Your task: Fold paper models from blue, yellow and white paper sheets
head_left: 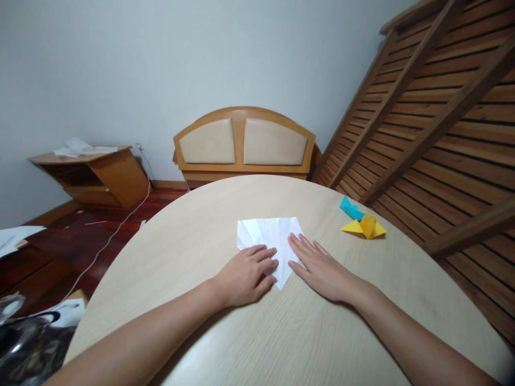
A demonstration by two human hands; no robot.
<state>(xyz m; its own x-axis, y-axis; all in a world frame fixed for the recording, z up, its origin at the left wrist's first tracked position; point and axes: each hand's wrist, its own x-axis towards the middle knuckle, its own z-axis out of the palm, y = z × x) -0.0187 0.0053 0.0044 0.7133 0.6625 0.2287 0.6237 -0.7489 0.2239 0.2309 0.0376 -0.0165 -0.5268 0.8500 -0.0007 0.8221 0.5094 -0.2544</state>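
A white sheet of paper (273, 230) with several crease lines lies on the round table, its lower end narrowing to a point toward me. My left hand (249, 273) rests on the paper's lower left side, fingers laid over it and slightly bent. On the right edge of the paper my right hand (319, 268) lies flat, fingers stretched out and thumb a little apart. Part of the paper is hidden under both hands.
At the table's (193, 236) right side sit a yellow origami figure (367, 226) and a blue folded paper piece (351, 208). Beyond the table stands a padded headboard (243, 113). A wooden slatted frame (434, 139) leans at the right; a small cabinet (124, 182) stands at the left.
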